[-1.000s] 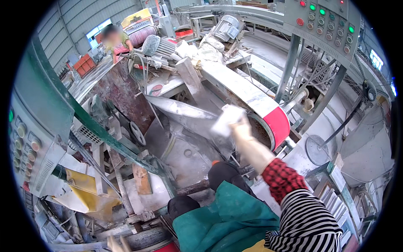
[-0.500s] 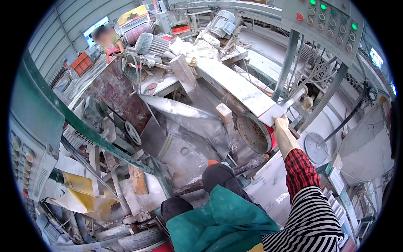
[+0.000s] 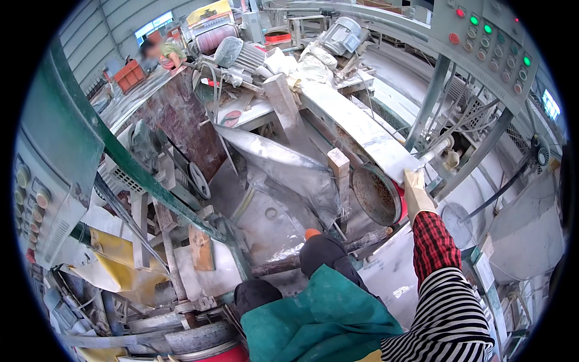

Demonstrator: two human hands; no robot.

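My right hand [image 3: 416,192], in a cream rubber glove, is at the near end of a long pale slab [image 3: 368,134], its fingers closed at the slab's end. The fingertips' underside is hidden. The slab lies along a narrow bed running away from me. Below its near end is a round drum [image 3: 379,194] with a rusty, dished face and red side, just left of the glove. My right forearm shows a red-and-black checked cuff and striped sleeve. My left hand does not show.
A wooden post [image 3: 339,172] stands left of the drum. A control panel [image 3: 485,45] hangs at upper right; another [image 3: 45,211] stands at left. A green bar [image 3: 151,187] crosses the left side. Far left, another person [image 3: 166,53] is behind a reddish-brown panel [image 3: 181,117].
The view has turned slightly, shifting the surroundings right and down. My right hand remains at the slab's near end, with its fingers looking closer together. The other person's head and arm have shifted slightly.
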